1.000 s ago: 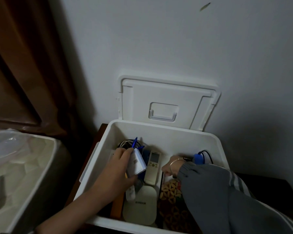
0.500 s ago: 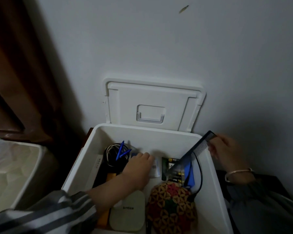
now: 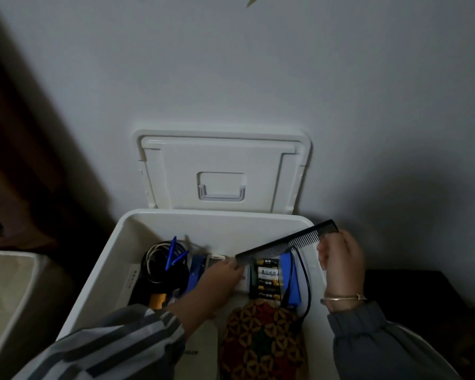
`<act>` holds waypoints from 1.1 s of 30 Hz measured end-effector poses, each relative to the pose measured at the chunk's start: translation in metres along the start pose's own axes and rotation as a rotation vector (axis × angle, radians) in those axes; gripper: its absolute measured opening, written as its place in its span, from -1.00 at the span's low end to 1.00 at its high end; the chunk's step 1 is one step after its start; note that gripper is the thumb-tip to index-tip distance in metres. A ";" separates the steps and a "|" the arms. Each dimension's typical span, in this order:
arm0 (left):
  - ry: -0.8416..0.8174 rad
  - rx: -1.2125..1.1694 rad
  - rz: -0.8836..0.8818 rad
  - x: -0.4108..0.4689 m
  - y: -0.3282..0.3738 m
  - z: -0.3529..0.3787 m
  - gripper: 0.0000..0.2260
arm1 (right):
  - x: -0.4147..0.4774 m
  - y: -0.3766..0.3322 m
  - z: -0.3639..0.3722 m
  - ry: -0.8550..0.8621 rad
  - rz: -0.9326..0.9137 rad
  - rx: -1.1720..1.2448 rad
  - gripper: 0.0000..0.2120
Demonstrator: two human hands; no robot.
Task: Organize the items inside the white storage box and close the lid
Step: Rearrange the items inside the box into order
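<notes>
Two hands busy at the white storage box (image 3: 217, 223): right hand (image 3: 340, 256), grip pinched on a black comb (image 3: 285, 244) over the right rim; left hand (image 3: 217, 281) reaches mid-box, grip unclear. Sorting looks unfinished, lid (image 3: 220, 160) upright, not yet closed.

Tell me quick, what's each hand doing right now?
Left hand: reaching inside the white storage box; whether its grip holds anything cannot be told.
Right hand: holding the black comb by one end.
</notes>
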State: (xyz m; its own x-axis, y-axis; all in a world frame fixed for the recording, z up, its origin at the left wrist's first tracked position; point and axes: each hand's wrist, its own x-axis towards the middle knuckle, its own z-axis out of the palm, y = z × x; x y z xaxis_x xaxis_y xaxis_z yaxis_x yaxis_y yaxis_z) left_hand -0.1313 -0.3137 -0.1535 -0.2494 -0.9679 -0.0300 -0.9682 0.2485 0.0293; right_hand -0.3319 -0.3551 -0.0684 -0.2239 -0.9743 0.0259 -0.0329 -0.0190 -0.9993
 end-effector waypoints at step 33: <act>-0.559 -0.024 -0.407 -0.135 -0.018 -0.054 -0.21 | -0.003 0.003 0.004 -0.032 -0.077 -0.164 -0.74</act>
State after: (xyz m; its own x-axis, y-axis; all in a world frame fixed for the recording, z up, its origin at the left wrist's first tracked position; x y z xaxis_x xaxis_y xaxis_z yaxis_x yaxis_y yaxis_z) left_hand -0.0790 -0.1898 -0.0961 0.1542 -0.8183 -0.5538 -0.9879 -0.1379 -0.0713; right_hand -0.3270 -0.3532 -0.0716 -0.1835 -0.9781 0.0982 -0.2073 -0.0591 -0.9765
